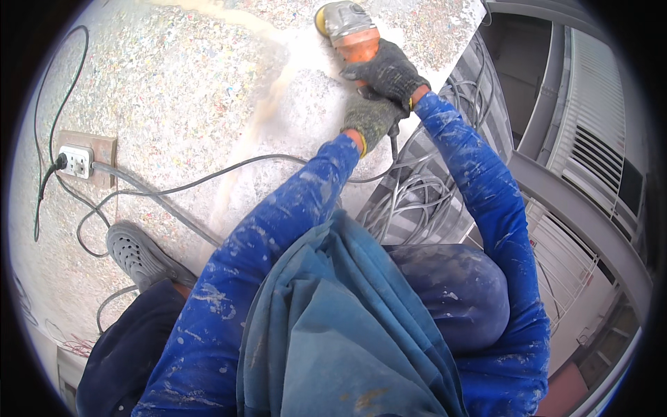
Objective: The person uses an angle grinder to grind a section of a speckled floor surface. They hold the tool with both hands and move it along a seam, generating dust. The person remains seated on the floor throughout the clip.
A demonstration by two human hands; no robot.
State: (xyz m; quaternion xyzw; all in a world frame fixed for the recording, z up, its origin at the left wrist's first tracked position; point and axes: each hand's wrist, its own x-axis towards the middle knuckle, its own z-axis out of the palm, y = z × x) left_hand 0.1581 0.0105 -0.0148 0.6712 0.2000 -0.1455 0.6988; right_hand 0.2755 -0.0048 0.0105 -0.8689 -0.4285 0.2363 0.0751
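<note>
An orange and grey angle grinder [349, 29] rests its disc on a speckled terrazzo slab [174, 90] near the slab's right edge. My right hand [385, 69], in a dark knit glove, grips the grinder's orange body from above. My left hand [369, 118], also gloved, holds the rear handle just below it. Pale dust spreads over the slab beside the tool. A dark power cord [229, 169] runs from the grinder's rear leftward across the slab. Both my sleeves are blue and spattered with pale marks.
A white power socket on a wooden block [85, 158] lies at the left with plugs in it. My grey perforated shoe [135, 251] stands on the slab. A bundle of grey cables [417, 201] hangs beyond the slab's edge, with building ledges and railings far below on the right.
</note>
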